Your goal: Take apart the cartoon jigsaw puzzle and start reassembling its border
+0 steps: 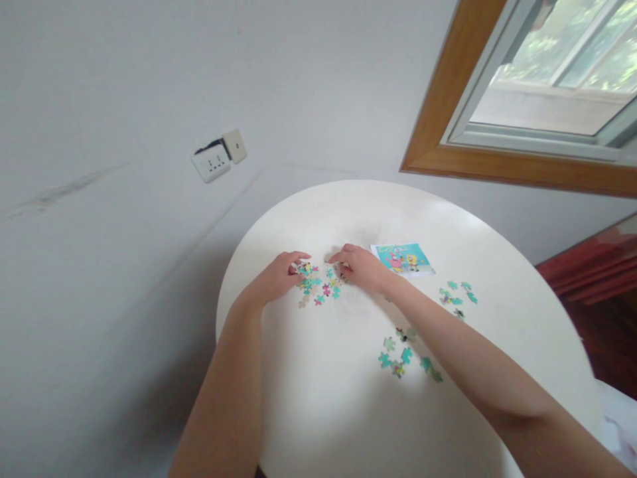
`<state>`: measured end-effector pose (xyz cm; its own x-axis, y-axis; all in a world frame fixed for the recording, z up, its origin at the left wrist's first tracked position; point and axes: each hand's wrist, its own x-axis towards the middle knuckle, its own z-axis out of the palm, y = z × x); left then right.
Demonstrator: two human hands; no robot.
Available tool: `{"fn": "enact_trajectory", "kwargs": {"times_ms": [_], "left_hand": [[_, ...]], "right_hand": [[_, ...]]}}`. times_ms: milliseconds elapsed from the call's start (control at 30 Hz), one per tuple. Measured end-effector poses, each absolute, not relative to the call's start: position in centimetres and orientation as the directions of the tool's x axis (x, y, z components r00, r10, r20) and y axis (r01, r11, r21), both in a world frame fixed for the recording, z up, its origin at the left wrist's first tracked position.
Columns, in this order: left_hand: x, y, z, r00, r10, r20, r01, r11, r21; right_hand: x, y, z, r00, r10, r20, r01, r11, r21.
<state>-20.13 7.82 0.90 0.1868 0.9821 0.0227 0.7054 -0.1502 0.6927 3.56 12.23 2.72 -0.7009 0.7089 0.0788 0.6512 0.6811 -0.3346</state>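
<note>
A heap of small colourful jigsaw pieces (316, 285) lies on the round white table (348, 411). My left hand (279, 273) rests at the heap's left edge, fingers curled and pinched on a piece. My right hand (362, 265) sits at the heap's right edge, fingers bent down and touching pieces there; whether it grips one is hidden. A printed cartoon picture card (403, 258) lies just right of my right hand.
Two more clusters of loose pieces lie on the table, one near its middle (403, 355) and one to the right (456, 293). A wall socket (219, 156) is on the white wall behind. A wood-framed window (527, 99) is at upper right.
</note>
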Motion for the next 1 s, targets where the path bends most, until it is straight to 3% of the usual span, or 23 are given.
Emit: {"fn": "enact_trajectory", "kwargs": {"times_ms": [233,533,667,833,1000], "left_hand": [[-19.7,7.8,1.3,0.159,0.987,0.031,0.685,-0.133,0.717],[-19.4,8.0,1.2,0.132,0.989,0.069,0.687,-0.142,0.713],[-19.3,8.1,1.0,0.12,0.989,0.091,0.708,-0.15,0.69],[-18.7,8.5,0.5,0.091,0.986,0.14,0.769,-0.159,0.619],[-18.6,8.6,0.4,0.079,0.986,0.147,0.804,-0.151,0.576]], "right_hand": [[3.3,12.5,2.3,-0.664,0.744,0.076,0.698,0.653,-0.294],[1.9,11.9,3.6,-0.67,0.739,0.064,0.737,0.673,-0.057],[1.7,11.8,3.9,-0.688,0.723,0.068,0.724,0.69,-0.014],[1.8,12.2,3.5,-0.669,0.739,0.077,0.736,0.673,-0.074],[2.1,13.1,2.7,-0.597,0.795,0.104,0.751,0.6,-0.277]]}}
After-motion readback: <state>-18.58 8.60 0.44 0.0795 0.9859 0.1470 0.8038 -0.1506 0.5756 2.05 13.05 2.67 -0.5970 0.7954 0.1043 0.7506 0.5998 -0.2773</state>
